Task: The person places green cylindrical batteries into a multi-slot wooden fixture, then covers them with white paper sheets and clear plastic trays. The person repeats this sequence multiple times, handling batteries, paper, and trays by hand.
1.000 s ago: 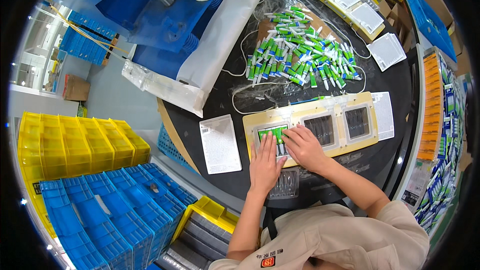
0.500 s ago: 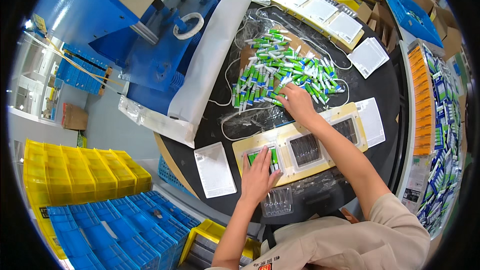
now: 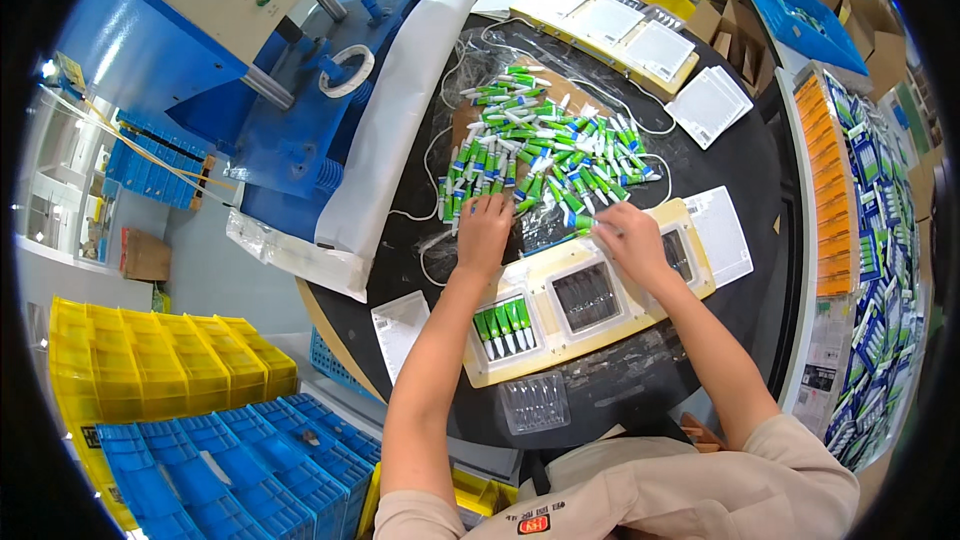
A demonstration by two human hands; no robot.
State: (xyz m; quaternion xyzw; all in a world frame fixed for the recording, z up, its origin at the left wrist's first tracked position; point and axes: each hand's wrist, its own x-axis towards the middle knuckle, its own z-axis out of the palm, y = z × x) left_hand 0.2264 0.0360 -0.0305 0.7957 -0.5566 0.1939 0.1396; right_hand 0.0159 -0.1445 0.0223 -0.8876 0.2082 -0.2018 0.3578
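A heap of small green tubes with white caps and blue bands (image 3: 560, 135) lies on a round black table. My left hand (image 3: 484, 235) is at the heap's near left edge, fingers apart and bent, tips touching the tubes. My right hand (image 3: 634, 243) pinches a single green tube (image 3: 578, 231) just beyond a cream-yellow frame board (image 3: 547, 282). Several tubes stand side by side in the board's left clear plastic tray (image 3: 505, 328), caps toward me. The middle tray (image 3: 585, 300) and the right tray, partly behind my right hand, show only clear plastic ridges.
A loose clear tray (image 3: 534, 403) lies near me. White cards (image 3: 718, 235) flank the board, and a second card-covered board (image 3: 610, 25) sits at the far side. A blue press (image 3: 300, 160) stands left, stacked crates (image 3: 230, 460) lower left, a shelf of packed cards (image 3: 870, 270) right.
My left hand has left the board's left tray, uncovering its tubes, and moved up to the heap. The right hand has drawn back from the heap toward the board with a tube.
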